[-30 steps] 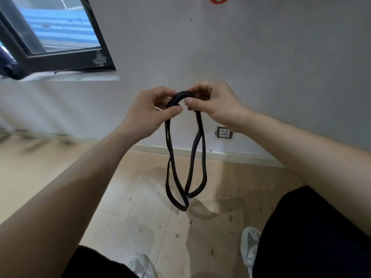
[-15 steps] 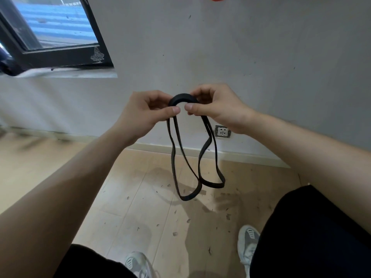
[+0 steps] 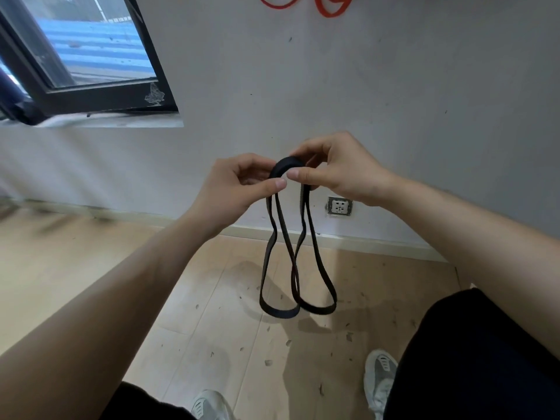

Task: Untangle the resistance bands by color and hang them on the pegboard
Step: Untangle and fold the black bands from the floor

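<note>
Black resistance band point(image 3: 285, 269) is held up in front of the wall, pinched at its top bend between both hands, and is doubled so that two loops hang side by side above the wooden floor point(image 3: 91, 283). The left hand point(image 3: 233, 189) is closed on the near-left side of the bend, thumb pressed against the curled fingers, while the right hand point(image 3: 336, 168) is closed on the right side in the same thumb-and-finger pinch. The grip at the crown appears to be chosen so that gravity can draw the strands straight and show where they cross; one crossing is seen about midway down. Red bands point(image 3: 328, 6) are seen at the top edge against the wall, apparently already hung, though the pegboard itself cannot be made out. Compared with half a second ago, the loops are spread wider at the bottom and lie more evenly side by side, the hands are kept in nearly the same pinch, and more of the red bands is brought into view as the camera is tilted up.
</note>
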